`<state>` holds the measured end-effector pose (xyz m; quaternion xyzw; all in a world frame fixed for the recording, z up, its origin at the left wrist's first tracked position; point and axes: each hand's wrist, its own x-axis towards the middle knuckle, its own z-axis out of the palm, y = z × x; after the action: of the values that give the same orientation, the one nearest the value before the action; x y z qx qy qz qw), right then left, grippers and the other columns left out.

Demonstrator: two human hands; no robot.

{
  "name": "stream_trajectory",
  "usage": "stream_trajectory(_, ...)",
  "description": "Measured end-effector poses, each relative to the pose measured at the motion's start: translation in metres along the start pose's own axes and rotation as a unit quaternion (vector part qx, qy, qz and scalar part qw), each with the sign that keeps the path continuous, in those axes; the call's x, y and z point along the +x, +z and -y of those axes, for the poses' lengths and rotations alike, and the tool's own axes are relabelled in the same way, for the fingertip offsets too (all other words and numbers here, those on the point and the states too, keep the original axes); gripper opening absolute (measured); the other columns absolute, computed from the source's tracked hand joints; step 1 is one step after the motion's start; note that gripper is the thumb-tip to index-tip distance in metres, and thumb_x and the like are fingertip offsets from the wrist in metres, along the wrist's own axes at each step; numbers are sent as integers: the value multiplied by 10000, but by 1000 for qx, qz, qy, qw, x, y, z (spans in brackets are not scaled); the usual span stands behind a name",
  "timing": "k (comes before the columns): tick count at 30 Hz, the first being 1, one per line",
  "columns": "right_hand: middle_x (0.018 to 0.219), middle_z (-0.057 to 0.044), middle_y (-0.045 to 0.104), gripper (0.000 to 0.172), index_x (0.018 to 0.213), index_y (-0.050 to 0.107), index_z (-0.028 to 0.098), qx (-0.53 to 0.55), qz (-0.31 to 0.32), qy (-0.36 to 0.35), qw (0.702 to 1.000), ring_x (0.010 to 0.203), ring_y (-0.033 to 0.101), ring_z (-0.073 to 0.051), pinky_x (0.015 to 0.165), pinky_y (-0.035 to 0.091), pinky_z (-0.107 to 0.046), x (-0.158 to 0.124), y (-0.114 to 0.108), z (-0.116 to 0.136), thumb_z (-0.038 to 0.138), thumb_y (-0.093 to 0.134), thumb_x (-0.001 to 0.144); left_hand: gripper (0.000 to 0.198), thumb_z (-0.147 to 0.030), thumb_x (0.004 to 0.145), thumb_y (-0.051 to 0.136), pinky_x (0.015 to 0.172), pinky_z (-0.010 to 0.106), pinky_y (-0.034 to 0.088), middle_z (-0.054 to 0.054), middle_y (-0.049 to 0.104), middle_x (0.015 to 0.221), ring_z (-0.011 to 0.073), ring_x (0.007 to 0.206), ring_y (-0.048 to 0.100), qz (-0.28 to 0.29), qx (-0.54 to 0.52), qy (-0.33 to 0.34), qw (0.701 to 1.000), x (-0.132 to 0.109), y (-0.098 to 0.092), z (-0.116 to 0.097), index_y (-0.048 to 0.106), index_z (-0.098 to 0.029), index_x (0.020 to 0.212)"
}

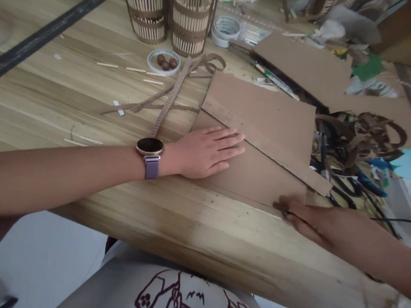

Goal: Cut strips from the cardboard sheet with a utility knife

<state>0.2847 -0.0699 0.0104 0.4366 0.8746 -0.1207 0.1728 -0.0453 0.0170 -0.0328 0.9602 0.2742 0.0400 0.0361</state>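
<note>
My left hand (211,152), fingers stretched out, lies flat on a brown cardboard sheet (258,169) near the table's front edge. A long narrow cardboard strip (265,148) lies slantwise across that sheet, just beyond my left fingertips. At the sheet's front right corner my right hand (316,219) is closed in a pinch. A small, thin, dark thing (281,207) pokes out from its fingers, too blurred to name. Along the sheet's front edge runs a thin dark line.
Cardboard strips (171,96), a tape ring holding brown balls (167,63) and two stick-sided holders (190,20) stand or lie beyond my left hand. To the right are a heap of brown strips (369,137), scissors (344,190) and more cardboard (302,68).
</note>
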Motion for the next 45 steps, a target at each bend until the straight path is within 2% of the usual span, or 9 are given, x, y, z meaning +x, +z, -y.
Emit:
stream_trajectory(2, 1143, -93, 768, 448, 1238, 653, 215, 66, 17, -7, 998, 921, 760, -237, 750, 601, -333, -2, 0, -9, 381, 301, 1017, 528, -395, 1073, 297, 1239, 381, 194, 58, 269, 1651, 241, 1530, 234, 10, 7, 21, 1000, 2, -2, 6, 357, -189, 1555)
stream_trajectory(4, 1238, -122, 730, 501, 1271, 636, 181, 86, 25, 5, 996, 1023, 740, -254, 817, 601, -358, 4, -4, -5, 404, 261, 1024, 506, -388, 1077, 288, 1224, 386, 228, 43, 306, 1638, 239, 1519, 263, 13, 11, 45, 999, 3, -3, 13, 383, -218, 1544)
stream_trajectory(9, 1106, -118, 757, 406, 1214, 632, 192, 29, 32, -4, 999, 853, 748, -238, 648, 549, -335, 49, -30, 49, 340, 307, 1020, 489, -354, 1075, 307, 1223, 398, 238, 70, 342, 1622, 246, 1505, 297, -34, 7, 61, 998, 2, 3, 19, 423, -194, 1523)
stream_trajectory(14, 731, -45, 712, 237, 993, 644, 185, -81, 97, -9, 992, 606, 652, -189, 470, 266, -273, 100, -63, 110, 250, 416, 997, 489, -339, 1063, 349, 1234, 385, 230, 84, 353, 1617, 252, 1510, 290, -44, 3, 75, 996, 2, 5, 18, 441, -172, 1513)
stream_trajectory(18, 722, -55, 694, 200, 936, 639, 176, -150, 110, -13, 982, 561, 574, -170, 462, 149, -287, 117, -76, 133, 153, 441, 958, 498, -336, 1054, 374, 1232, 387, 236, 88, 339, 1623, 256, 1512, 288, -41, 7, 76, 996, 4, 4, 18, 430, -167, 1519)
stream_trajectory(27, 589, 2, 584, 189, 902, 617, 176, -138, 119, -6, 983, 418, 359, -117, 433, 134, -272, 118, -77, 136, 103, 444, 895, 492, -340, 1055, 363, 1240, 387, 206, 64, 315, 1633, 236, 1528, 249, -50, 0, 74, 996, 5, 6, 18, 436, -185, 1515)
stream_trajectory(36, 698, -61, 694, 366, 1024, 629, 168, -187, 142, 4, 972, 493, 610, -167, 395, 172, -251, 116, -74, 145, -32, 436, 785, 507, -369, 1054, 358, 1249, 393, 194, 57, 303, 1635, 233, 1529, 248, -44, -20, 71, 996, 5, 6, 17, 418, -197, 1528)
stream_trajectory(41, 669, -59, 706, 437, 1022, 655, 190, -170, 100, 3, 980, 444, 611, -177, 364, 189, -251, 119, -69, 143, -54, 453, 722, 508, -395, 1046, 382, 1256, 402, 186, 35, 287, 1641, 224, 1538, 216, -29, -39, 68, 997, 5, 4, 18, 417, -240, 1528)
stream_trajectory(45, 621, -49, 694, 458, 1054, 659, 193, -171, 118, -9, 978, 474, 636, -210, 371, 237, -272, 115, -66, 135, -36, 437, 725, 511, -396, 1043, 385, 1264, 404, 164, 10, 255, 1654, 213, 1547, 179, 1, -40, 69, 997, 6, 0, 18, 397, -268, 1537)
